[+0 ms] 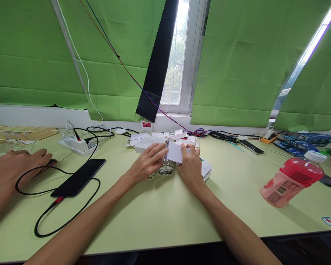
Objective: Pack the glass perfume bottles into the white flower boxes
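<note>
Head view: white carton point(174, 152) mid-frame, glass piece point(167, 168) just below. Right hand point(191, 163) pinches carton's right side, fingers nearly closed. Left hand point(148, 162): fingers bent, tips at carton's left edge; cannot tell if gripping. Pink bottle point(292, 180), right of frame.

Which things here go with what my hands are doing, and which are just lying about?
Seem part of the job:
white box or card in your right hand, left hand at its edge
clear glassware below it
white boxes piled behind

Seem just lying about:
black phone on a cable
red drink bottle
white power strip
</note>
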Tool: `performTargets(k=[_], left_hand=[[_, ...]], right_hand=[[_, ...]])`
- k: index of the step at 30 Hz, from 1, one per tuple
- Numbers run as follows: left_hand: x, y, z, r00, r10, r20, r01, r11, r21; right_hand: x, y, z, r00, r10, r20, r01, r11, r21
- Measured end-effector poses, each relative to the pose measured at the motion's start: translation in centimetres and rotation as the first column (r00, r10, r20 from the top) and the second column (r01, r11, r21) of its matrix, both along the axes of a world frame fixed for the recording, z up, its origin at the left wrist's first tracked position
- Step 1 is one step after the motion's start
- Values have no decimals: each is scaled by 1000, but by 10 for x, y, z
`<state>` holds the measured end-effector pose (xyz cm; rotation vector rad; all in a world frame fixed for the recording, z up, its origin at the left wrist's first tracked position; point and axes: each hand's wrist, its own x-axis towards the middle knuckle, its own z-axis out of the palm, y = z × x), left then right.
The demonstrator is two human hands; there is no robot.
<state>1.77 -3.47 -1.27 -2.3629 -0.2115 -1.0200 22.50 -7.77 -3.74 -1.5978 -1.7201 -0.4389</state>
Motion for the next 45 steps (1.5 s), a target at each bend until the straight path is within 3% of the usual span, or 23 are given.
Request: performTargets(k=[9,21,29,37,45], left_hand=[[3,-2,3,1000,-8,-10,9,996,89],[6,0,-1,998,-59,1,59,997,46],[0,2,-2,999,-43,9,43,999,18],[-8,6,1,998,-12,61,15,999,-47],[-7,3,4,997,52,58,-54,998,34]], right_hand=[[0,1,-3,1000,-7,4,7,1000,11],[-1,0,1,1000,4,-27,-4,1000,15],[0,1,4,985,130,-113,-117,987,113],[1,5,1,927,331,-177,-274,920,282],[0,7,0,880,409,-240,-315,883,348]])
